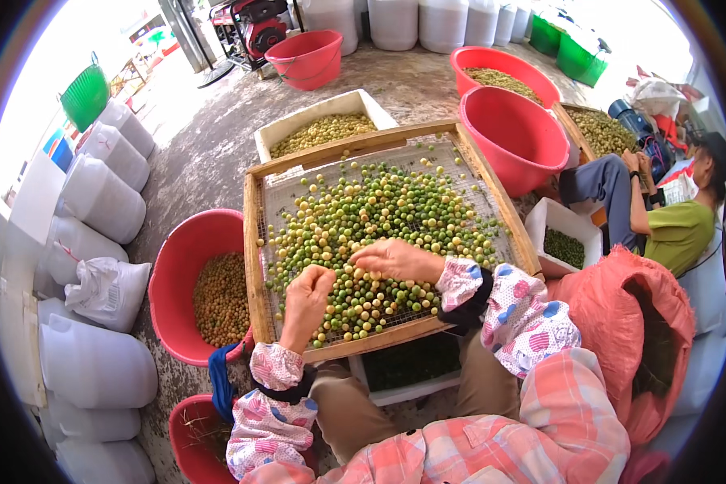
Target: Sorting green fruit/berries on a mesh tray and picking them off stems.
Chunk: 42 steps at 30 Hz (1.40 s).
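A wood-framed wire-mesh sieve (255,242) lies before me, spread with small round green and yellow fruits (363,206). My left hand (310,296) is over the near left part of the fruits, its fingers curled inward. Whether it pinches a fruit is hidden. My right hand (399,260) hovers over or rests on the fruits near the middle, palm down, fingers stretched toward the left hand. What lies under its fingers cannot be seen. Below the sieve, between my knees, a white box (399,396) has dark green contents.
Left of the sieve stands a red tub (172,290) of yellowish fruits. A foam box (375,106) of fruits sits beyond it, beside a red tub (514,133). A red woven sack (605,296) is at my right, near a seated person (671,224). White plastic drums (97,363) line the left.
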{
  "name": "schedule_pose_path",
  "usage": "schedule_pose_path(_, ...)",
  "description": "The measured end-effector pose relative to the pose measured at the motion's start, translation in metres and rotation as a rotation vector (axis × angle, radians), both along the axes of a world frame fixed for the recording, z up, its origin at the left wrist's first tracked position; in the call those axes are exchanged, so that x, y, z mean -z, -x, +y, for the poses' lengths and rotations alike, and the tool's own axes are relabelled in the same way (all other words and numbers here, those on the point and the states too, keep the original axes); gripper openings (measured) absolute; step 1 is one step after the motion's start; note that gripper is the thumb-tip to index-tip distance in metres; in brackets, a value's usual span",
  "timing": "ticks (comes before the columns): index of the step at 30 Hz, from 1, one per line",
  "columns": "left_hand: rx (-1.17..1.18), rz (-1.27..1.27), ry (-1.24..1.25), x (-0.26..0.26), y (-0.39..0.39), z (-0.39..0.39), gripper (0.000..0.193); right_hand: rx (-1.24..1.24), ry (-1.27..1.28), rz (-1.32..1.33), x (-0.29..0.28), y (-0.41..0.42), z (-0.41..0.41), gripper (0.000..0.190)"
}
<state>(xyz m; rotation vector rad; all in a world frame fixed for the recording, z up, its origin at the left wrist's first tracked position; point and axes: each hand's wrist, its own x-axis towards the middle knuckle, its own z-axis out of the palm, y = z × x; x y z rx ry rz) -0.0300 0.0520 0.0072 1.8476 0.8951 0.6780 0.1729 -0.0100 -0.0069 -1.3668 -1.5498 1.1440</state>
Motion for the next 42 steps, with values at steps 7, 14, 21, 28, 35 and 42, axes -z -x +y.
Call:
schedule_pose_path(7,0.169,0.35,-0.497,-0.004,0.023,0.03,0.025,0.724,-0.169,-0.832,0.04,-0.19,-0.016,0.016)
schedule_pose_path(14,0.256,0.439,-0.578,-0.019,-0.003,0.027,0.035,0.576,-0.069,-0.908,0.049,-0.194,-0.007,0.016)
schedule_pose_path(21,0.335,0.36,-0.625,0.002,-0.022,0.021,0.03,0.549,0.033,-0.101,0.003,-0.164,-0.031,0.017)
schedule_pose_path(28,0.483,0.451,-0.676,0.023,-0.085,-0.011,0.012,0.433,0.268,0.637,-0.024,-0.106,-0.067,0.017)
schedule_pose_path(35,0.516,0.589,-0.796,0.04,-0.111,-0.012,0.013,0.477,0.28,0.722,-0.006,-0.105,-0.101,0.014)
schedule_pose_path(42,0.46,0.387,-0.871,0.056,-0.098,-0.005,0.004,0.359,0.074,-0.167,0.011,-0.105,-0.126,0.015)
